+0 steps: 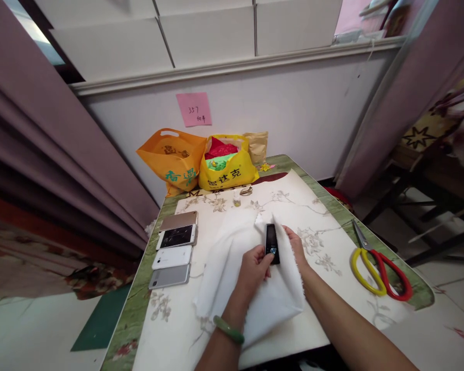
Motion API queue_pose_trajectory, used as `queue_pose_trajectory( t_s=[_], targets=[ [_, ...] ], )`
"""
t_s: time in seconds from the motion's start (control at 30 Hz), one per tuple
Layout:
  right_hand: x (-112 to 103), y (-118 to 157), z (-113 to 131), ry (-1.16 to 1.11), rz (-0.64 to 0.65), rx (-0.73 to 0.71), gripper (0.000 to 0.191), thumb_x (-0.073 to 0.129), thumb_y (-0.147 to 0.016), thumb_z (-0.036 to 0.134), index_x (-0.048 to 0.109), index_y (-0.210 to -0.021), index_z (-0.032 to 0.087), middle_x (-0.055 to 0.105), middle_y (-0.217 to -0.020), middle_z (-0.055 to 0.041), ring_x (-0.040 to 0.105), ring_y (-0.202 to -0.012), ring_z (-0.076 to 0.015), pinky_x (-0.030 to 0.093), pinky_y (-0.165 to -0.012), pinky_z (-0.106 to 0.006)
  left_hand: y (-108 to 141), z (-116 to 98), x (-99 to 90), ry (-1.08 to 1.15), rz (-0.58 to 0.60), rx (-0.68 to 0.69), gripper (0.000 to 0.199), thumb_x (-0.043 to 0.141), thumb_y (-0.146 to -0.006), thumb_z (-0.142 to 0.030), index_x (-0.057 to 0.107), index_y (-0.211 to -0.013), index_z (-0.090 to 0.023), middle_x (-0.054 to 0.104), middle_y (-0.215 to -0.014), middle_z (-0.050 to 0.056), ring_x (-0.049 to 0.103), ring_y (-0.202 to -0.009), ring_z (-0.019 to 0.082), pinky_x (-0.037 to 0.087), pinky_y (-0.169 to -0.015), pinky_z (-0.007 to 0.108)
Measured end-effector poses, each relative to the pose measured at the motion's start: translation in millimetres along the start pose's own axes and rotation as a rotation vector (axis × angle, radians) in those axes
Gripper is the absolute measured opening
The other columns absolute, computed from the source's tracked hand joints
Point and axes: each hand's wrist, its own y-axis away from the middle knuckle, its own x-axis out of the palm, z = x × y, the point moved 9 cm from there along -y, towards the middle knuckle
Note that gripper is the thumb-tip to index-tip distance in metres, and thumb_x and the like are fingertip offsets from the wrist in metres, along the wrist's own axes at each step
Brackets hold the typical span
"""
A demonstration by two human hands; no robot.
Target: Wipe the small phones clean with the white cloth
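My left hand (255, 264), with a green bangle on its wrist, is closed on a small black media player (271, 239). The thumb lies by its round silver control pad, below the dark screen. A white cloth (232, 268) with frayed edges spreads beneath and around the player. At the cloth's right side, my right hand (297, 250) is closed on the raised edge, close beside the player. Its fingertips are partly hidden behind the cloth.
Several phones (172, 257) lie in a column at the table's left. Scissors (375, 265) with yellow and red handles lie at the right edge. An orange bag (174, 159), a yellow bag (228, 172) and a small bottle (237, 200) stand at the back.
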Motion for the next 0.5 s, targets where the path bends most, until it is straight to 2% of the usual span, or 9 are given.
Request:
queue_pose_trajectory(
  t_s=[0.2,0.37,0.5],
  targets=[
    [12,4,0,0.134,0.113,-0.048,0.044,0.068,-0.069,0.06,0.052,-0.063,0.02,0.045,-0.048,0.0069,0.036,-0.044,-0.0089,0.031,-0.042,-0.021,-1,3,-6.3,0.164,-0.055,-0.02,0.028,0.066,-0.075,-0.041,0.052,-0.071,-0.017,0.056,-0.047,-0.003,0.05,-0.037,0.011,0.041,-0.04,0.021],
    [23,11,-7,0.315,0.228,-0.055,0.044,0.067,-0.07,0.06,0.054,-0.065,0.019,0.046,-0.05,0.0055,0.037,-0.045,-0.0093,0.03,-0.041,-0.021,-2,5,-19.4,0.343,-0.207,-0.021,0.032,0.073,-0.07,-0.043,0.057,-0.074,-0.015,0.061,-0.057,-0.001,0.058,-0.044,0.013,0.048,-0.045,0.025],
    [30,17,-2,0.522,0.287,-0.186,0.038,0.068,-0.073,0.055,0.059,-0.065,0.018,0.045,-0.052,0.0052,0.036,-0.049,-0.0095,0.029,-0.046,-0.021,-2,9,-34.6,0.413,-0.332,0.014,0.033,0.072,-0.07,-0.044,0.06,-0.079,-0.015,0.062,-0.06,-0.001,0.056,-0.045,0.012,0.048,-0.046,0.024]
  ],
)
